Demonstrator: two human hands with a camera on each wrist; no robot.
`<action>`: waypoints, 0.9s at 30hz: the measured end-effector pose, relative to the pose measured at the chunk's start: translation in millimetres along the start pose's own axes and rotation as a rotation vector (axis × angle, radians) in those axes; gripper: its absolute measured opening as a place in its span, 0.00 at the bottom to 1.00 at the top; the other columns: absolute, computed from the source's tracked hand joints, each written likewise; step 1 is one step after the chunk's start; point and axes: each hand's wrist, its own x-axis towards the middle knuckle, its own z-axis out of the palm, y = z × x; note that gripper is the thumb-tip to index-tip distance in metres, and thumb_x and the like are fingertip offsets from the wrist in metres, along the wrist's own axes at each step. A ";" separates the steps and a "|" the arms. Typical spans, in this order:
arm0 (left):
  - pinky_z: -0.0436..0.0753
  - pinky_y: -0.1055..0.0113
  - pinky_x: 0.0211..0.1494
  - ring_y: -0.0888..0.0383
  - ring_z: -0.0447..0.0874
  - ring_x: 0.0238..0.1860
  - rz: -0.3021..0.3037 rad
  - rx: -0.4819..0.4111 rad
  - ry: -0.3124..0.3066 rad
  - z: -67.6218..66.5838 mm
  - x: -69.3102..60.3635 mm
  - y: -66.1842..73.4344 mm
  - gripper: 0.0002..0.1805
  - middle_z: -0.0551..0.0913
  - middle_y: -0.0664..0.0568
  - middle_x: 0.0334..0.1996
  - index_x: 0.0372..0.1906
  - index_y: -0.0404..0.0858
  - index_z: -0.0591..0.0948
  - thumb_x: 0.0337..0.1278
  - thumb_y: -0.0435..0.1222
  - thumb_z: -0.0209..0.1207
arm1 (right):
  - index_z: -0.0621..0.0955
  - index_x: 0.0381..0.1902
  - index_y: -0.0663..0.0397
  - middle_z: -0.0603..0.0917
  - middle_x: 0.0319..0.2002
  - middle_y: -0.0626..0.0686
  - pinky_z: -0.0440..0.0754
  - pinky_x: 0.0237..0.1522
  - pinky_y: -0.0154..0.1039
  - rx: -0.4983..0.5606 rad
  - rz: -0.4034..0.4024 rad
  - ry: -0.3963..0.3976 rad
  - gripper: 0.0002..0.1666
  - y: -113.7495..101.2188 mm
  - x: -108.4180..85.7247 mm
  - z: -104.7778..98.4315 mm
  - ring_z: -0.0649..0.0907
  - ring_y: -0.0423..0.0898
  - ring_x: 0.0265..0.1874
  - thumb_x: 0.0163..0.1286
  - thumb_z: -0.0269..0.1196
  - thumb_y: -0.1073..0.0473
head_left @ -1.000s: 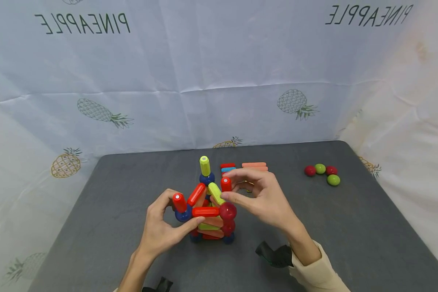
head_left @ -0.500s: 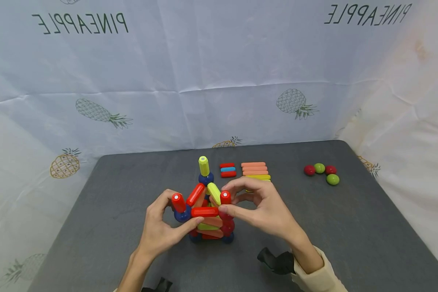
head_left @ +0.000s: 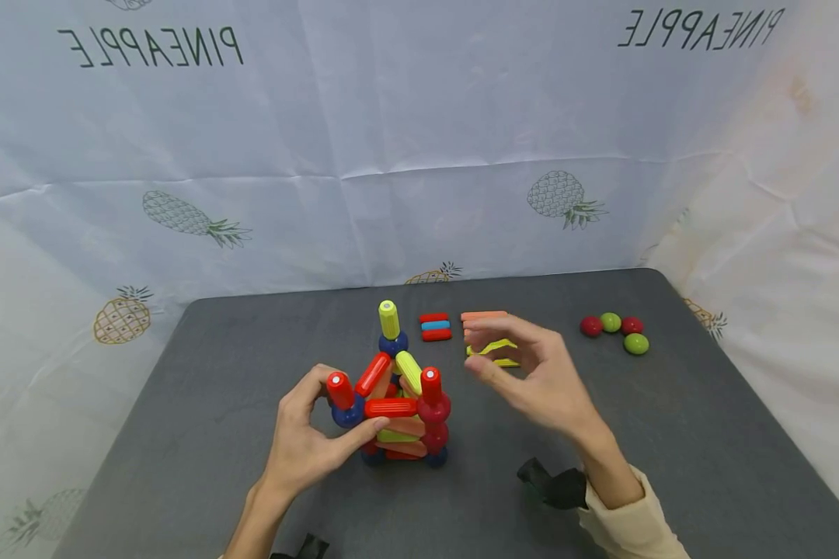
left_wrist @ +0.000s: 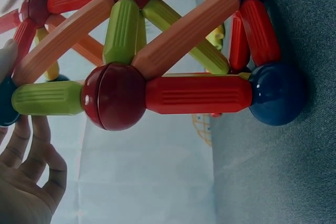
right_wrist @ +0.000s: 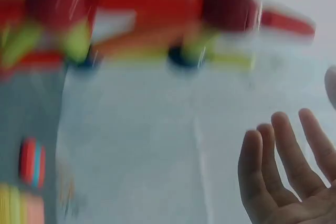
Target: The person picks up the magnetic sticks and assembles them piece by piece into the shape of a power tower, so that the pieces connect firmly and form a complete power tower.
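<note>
Grey tabletop (head_left: 245, 341): spreading out beneath both hands, a white pineapple-printed cloth (head_left: 419, 116) hanging behind it.
Left hand (head_left: 308, 442): gripping the near left upper corner of the ball-and-rod tower (head_left: 400, 436), thumb lying across the front, fingers reaching behind a blue ball (head_left: 348, 413).
Top of the tower: a red rod (head_left: 340, 390) is rising from that ball beside the left hand; a yellow-green rod (head_left: 388, 320) is standing farther off; another red rod (head_left: 430, 384) is sitting upright on a red ball (head_left: 434, 408) between the hands.
Base of the tower: resting on the table, to the right of the left hand.
Three short rods (head_left: 436, 326): two red and one blue, lying beyond the tower, left of the right hand.
Orange and yellow rods (head_left: 485, 316): lying partly hidden behind the right hand.
Right hand (head_left: 534, 369): hovering near the tower but apart from it, fingers slightly bending and spreading away from the thumb.
Loose balls (head_left: 636, 344): two red, two green, clustering well right of the right hand.
</note>
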 end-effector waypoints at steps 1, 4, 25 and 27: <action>0.76 0.71 0.36 0.66 0.76 0.33 -0.008 0.003 -0.004 -0.2 0.1 0.0 0.28 0.77 0.57 0.29 0.40 0.41 0.78 0.30 0.31 0.83 | 0.83 0.57 0.57 0.87 0.48 0.53 0.86 0.48 0.32 -0.048 0.010 0.040 0.23 6.0 1.2 -7.7 0.85 0.38 0.46 0.64 0.70 0.70; 0.75 0.71 0.36 0.67 0.75 0.32 -0.032 0.010 -0.020 -0.6 0.6 0.2 0.28 0.76 0.59 0.29 0.40 0.41 0.78 0.31 0.31 0.83 | 0.84 0.56 0.56 0.87 0.46 0.55 0.83 0.47 0.24 -0.206 0.052 0.159 0.21 31.7 4.5 -34.7 0.83 0.30 0.44 0.65 0.70 0.67; 0.76 0.72 0.37 0.66 0.75 0.34 -0.048 -0.011 -0.035 -1.4 1.4 -0.5 0.28 0.77 0.57 0.30 0.41 0.41 0.78 0.31 0.29 0.83 | 0.78 0.62 0.72 0.82 0.55 0.75 0.76 0.50 0.63 -0.668 0.672 0.314 0.33 178.3 -62.4 -169.8 0.80 0.71 0.52 0.78 0.57 0.46; 0.76 0.72 0.37 0.66 0.75 0.34 -0.028 -0.015 -0.024 -0.7 1.3 -1.7 0.29 0.77 0.56 0.30 0.41 0.41 0.79 0.30 0.30 0.83 | 0.78 0.62 0.71 0.82 0.55 0.75 0.76 0.50 0.62 -0.652 0.693 0.300 0.34 177.5 -61.0 -169.4 0.79 0.71 0.54 0.77 0.58 0.44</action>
